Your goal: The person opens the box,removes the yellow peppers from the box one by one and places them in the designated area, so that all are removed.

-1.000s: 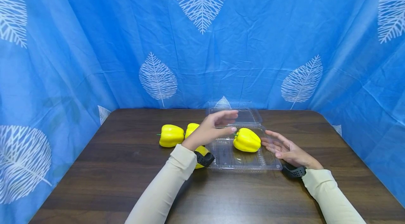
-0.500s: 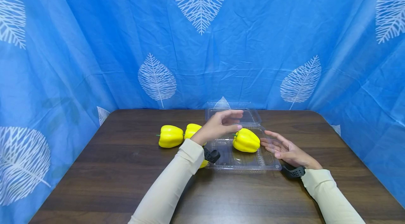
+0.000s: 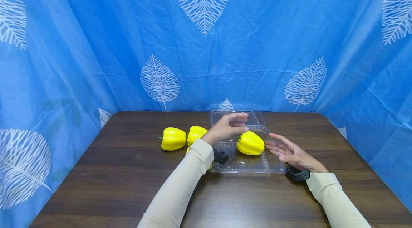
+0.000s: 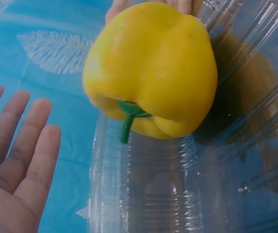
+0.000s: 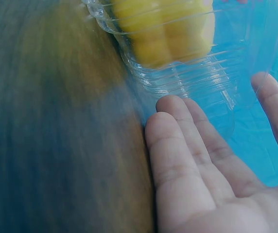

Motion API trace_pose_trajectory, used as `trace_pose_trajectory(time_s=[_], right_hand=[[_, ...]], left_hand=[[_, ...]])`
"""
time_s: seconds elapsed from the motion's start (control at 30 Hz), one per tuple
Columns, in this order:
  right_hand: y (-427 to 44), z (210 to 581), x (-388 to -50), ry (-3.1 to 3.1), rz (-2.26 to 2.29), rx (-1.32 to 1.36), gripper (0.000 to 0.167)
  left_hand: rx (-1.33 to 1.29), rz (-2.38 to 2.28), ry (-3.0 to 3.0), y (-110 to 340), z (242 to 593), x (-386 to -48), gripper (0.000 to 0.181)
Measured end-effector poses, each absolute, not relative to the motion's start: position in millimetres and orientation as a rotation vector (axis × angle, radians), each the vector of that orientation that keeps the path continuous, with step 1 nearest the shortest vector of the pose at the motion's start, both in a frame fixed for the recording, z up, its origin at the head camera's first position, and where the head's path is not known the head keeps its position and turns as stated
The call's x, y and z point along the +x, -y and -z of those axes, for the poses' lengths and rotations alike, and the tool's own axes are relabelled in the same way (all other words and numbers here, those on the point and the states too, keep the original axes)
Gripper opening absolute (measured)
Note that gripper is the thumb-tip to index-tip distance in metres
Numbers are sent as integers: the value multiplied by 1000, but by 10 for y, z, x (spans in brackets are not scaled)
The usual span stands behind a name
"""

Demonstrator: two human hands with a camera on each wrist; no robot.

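Note:
A yellow bell pepper (image 3: 250, 143) with a green stem lies in the right part of an open clear plastic clamshell container (image 3: 225, 166). My left hand (image 3: 227, 127) hovers above the container, just to the upper left of that pepper. In the left wrist view, its fingers (image 4: 42, 155) are extended and apart from the pepper (image 4: 153, 68), holding nothing. My right hand (image 3: 295, 153) lies at the container's right side, fingers extended. The right wrist view has those fingers (image 5: 173, 160) by the clear wall (image 5: 178, 82); whether they touch it is unclear.
Left of the container sit two more yellow bell peppers (image 3: 173, 139). Slivers of another yellow pepper (image 3: 188, 150) show behind my left sleeve (image 3: 180, 185). The container's lid (image 3: 257, 117) stands folded back near the brown table's (image 3: 128, 170) far edge, before a blue curtain (image 3: 257, 42).
My left hand has moved a little to the right over the container, its forearm now covering more of the nearest loose pepper. The right hand and the pepper in the container stay in place.

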State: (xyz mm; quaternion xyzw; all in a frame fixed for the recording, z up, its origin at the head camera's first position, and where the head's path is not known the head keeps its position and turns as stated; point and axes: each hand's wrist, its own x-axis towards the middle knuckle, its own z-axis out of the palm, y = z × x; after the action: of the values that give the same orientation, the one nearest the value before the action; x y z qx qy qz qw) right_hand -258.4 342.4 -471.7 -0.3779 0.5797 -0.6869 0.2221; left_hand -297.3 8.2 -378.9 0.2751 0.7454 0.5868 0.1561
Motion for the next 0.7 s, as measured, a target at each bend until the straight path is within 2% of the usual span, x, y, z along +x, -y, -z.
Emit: trace_pose_trajectory(time_s=[0.7], right_hand=[[-3415, 4717, -2571, -1646, 1892, -1029, 71]], left_hand=[[709, -1418, -2217, -142, 4012, -3028, 69]])
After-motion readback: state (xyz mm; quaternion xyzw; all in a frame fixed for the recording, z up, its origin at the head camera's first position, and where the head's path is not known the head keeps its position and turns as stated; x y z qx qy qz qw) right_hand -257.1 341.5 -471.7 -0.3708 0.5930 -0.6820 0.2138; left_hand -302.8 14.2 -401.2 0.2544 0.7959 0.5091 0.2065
